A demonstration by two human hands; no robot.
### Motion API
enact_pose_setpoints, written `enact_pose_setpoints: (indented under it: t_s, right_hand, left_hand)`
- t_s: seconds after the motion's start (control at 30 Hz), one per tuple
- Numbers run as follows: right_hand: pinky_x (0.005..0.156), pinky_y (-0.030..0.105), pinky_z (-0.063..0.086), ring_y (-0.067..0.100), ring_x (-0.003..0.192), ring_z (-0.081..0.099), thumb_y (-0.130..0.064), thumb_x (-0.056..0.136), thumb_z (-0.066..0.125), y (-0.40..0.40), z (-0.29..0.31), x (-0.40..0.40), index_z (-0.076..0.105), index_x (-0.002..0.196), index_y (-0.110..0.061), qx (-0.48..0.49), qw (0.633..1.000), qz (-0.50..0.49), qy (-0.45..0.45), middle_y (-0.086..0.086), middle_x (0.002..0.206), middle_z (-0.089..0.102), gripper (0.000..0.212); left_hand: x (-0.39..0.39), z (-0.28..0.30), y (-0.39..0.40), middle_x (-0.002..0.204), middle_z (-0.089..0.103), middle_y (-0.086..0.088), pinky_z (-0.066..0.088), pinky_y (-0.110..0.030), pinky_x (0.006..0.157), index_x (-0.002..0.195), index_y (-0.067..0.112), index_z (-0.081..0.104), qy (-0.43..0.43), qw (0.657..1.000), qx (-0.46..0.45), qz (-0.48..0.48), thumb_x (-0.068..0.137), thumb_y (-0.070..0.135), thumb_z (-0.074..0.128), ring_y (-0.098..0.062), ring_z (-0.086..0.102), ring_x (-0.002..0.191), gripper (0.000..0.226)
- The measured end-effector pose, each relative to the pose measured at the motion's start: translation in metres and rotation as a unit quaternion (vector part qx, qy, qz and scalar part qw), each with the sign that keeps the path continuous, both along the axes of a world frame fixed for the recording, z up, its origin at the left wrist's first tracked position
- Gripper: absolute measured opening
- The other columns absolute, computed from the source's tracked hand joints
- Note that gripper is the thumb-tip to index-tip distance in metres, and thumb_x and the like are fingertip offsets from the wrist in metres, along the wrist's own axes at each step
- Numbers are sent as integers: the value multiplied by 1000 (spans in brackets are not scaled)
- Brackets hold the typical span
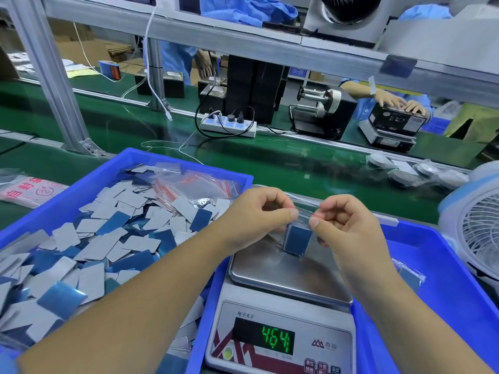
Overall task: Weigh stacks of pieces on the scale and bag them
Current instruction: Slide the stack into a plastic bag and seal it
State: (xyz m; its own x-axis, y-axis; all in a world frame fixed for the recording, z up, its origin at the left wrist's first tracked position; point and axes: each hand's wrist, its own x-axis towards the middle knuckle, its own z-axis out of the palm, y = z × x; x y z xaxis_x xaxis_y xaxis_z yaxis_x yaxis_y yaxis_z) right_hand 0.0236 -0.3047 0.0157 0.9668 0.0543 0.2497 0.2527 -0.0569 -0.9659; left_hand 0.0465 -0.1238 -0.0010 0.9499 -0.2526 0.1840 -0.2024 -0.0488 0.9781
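A small clear zip bag (299,220) with a red strip along its mouth hangs between the person's two hands, right over the steel pan of the scale (291,276). Inside it sits a neat stack of pieces (296,242), blue on the face turned toward the near side, with grey-white edges showing along its left flank. The stack stands on end, its long axis running roughly up and down with a slight lean, and its lower corner touches or nearly touches the pan; I cannot tell which. The bag's mouth points up, stretched left to right.

The left hand (259,211) pinches the bag's top edge between thumb and curled fingers on the left side. The right hand (340,220) does the same on the right side, thumb pressed against the red strip, other fingers curled in.

The scale's green display (275,339) shows digits that look like 464. To the left a blue bin (189,161) holds a loose heap of blue and grey pieces with several empty red-striped bags on top at its far end. To the right lies another blue tray (445,279) with a filled bag near its left wall, and a white fan (478,230) stands at the right edge.
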Motion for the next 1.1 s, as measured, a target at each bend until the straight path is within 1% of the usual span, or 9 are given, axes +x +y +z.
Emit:
enact_pose_setpoints:
  t_s: [0.1, 0.23, 0.33, 0.5, 0.63, 0.8, 0.9, 1.03, 1.1]
  right_hand:
    - [58, 20, 45, 10, 67, 57, -13, 72, 70, 1, 1, -1, 65, 79, -35, -12, 1000, 9, 1, -7, 74, 65, 24]
    - [55, 17, 45, 8, 68, 58, 1, 83, 71, 2, -1, -1, 66, 80, -36, -7, 1000, 25, 9, -9, 74, 65, 37]
    - [53, 17, 45, 9, 66, 57, 7, 85, 68, 3, -3, -2, 66, 79, -31, 13, 1000, 20, 12, -8, 72, 64, 39]
    - [51, 18, 44, 10, 62, 56, 10, 82, 69, 4, -2, -2, 64, 72, -31, 35, 999, 22, 8, -4, 66, 61, 42]
    - [49, 18, 43, 10, 56, 56, 10, 81, 70, 2, -1, -1, 65, 70, -31, 43, 998, 41, 12, 0, 64, 62, 43]
    - [49, 23, 44, 16, 54, 51, -2, 73, 79, -2, 4, -3, 65, 71, -28, 18, 997, 75, 31, 9, 68, 65, 30]
    - [50, 26, 44, 18, 54, 49, 7, 78, 75, -1, 5, -3, 63, 70, -27, 15, 996, 77, 29, 7, 65, 64, 37]
    - [49, 24, 44, 17, 52, 47, 11, 79, 72, -1, 8, -5, 57, 72, -20, 13, 997, 69, 19, 13, 67, 63, 35]
    - [50, 24, 44, 16, 53, 47, 9, 77, 75, -1, 9, -6, 57, 69, -24, 6, 998, 66, 16, 12, 68, 63, 38]
  left_hand:
    - [0, 0, -1, 74, 64, 4, 55, -45, 79, 77, 23, 71, -7, 1000, 14, 2, 76, 31, 74, -15, 58, 74, 9]
    - [0, 1, -2, 75, 65, 4, 49, -30, 72, 72, 28, 70, -10, 1000, 13, 1, 77, 26, 71, -12, 57, 71, 6]
    - [-1, 2, -2, 73, 64, 7, 47, -24, 69, 72, 27, 68, -21, 1000, 20, -5, 78, 24, 69, -9, 56, 68, 8]
    - [-4, 1, -5, 78, 63, 0, 45, -26, 68, 73, 23, 67, -29, 1000, 10, -7, 80, 22, 67, -12, 54, 70, 7]
    - [-4, 2, -6, 81, 69, 1, 48, -34, 74, 76, 22, 71, -29, 999, 16, -6, 79, 24, 70, -17, 58, 75, 4]
    - [-3, 7, 1, 89, 64, -28, 46, -35, 72, 69, 27, 70, -41, 998, 29, -36, 78, 18, 70, -21, 55, 75, 13]
    - [-2, 10, 8, 83, 62, -20, 48, -28, 68, 69, 26, 71, -33, 997, 32, -59, 78, 16, 72, -19, 55, 72, 14]
    - [1, 14, 19, 83, 67, -4, 49, -29, 75, 69, 26, 74, -19, 997, 32, -62, 76, 15, 74, -15, 59, 78, 12]
    - [1, 15, 24, 83, 68, -4, 49, -30, 77, 70, 24, 75, -13, 997, 31, -63, 76, 15, 75, -15, 59, 78, 11]
